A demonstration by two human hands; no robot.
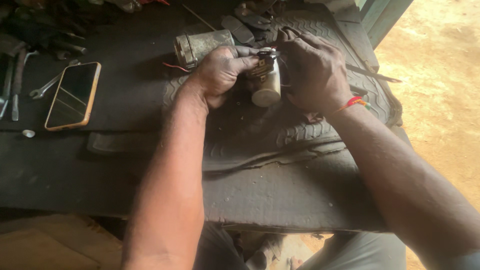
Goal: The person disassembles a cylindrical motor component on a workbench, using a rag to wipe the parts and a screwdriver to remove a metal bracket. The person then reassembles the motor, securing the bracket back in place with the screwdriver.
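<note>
My left hand (pixel 220 70) grips a small white cylindrical part (pixel 266 87) with a dark terminal block on top, holding it over a worn piece of tyre tread (pixel 260 135). My right hand (pixel 312 70) closes around the same part from the right, its fingers at the top by thin dark wires. A red thread band (pixel 353 103) is on my right wrist. Both hands are grimy.
A grey cylindrical motor housing (pixel 202 46) lies just behind my left hand, with a red wire beside it. A phone in an orange case (pixel 73 95) lies at the left, near a spanner (pixel 47 86) and other tools. The dark bench (pixel 280 195) ends at the right; sandy ground lies beyond.
</note>
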